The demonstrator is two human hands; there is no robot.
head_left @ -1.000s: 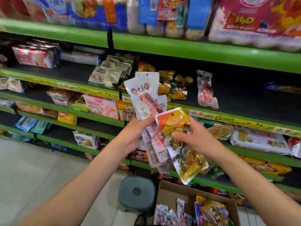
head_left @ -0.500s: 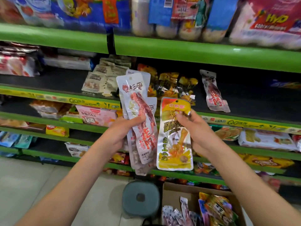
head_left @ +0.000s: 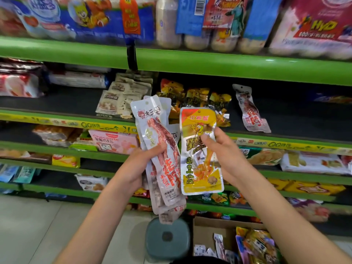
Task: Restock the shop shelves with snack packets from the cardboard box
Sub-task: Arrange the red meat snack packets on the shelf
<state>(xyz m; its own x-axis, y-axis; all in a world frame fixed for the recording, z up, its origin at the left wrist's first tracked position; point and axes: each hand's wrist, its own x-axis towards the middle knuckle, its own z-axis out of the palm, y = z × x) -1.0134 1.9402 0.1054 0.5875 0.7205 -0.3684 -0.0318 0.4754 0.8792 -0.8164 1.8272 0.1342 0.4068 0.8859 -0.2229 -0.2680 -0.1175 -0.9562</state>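
Open black shelf floor (head_left: 297, 119) right of the lone white-red packet (head_left: 249, 109), bare up to the green shelf edge above (head_left: 228, 67); wide enough for a hand. Another bare stretch (head_left: 62, 100) on the same level, between the pink-white bags (head_left: 19, 84) and the beige sachet pile (head_left: 122, 96). Middle of that level blocked by yellow-brown packets (head_left: 200, 98) standing close together. Direct line to them screened by the white-red packet stack (head_left: 162, 155) in left hand (head_left: 133, 168) and yellow packet (head_left: 200, 149) in right hand (head_left: 224, 155). Below, grey stool (head_left: 167, 239) just beside the cardboard box (head_left: 207, 229), box top open. Tiled floor (head_left: 38, 225) free at left.
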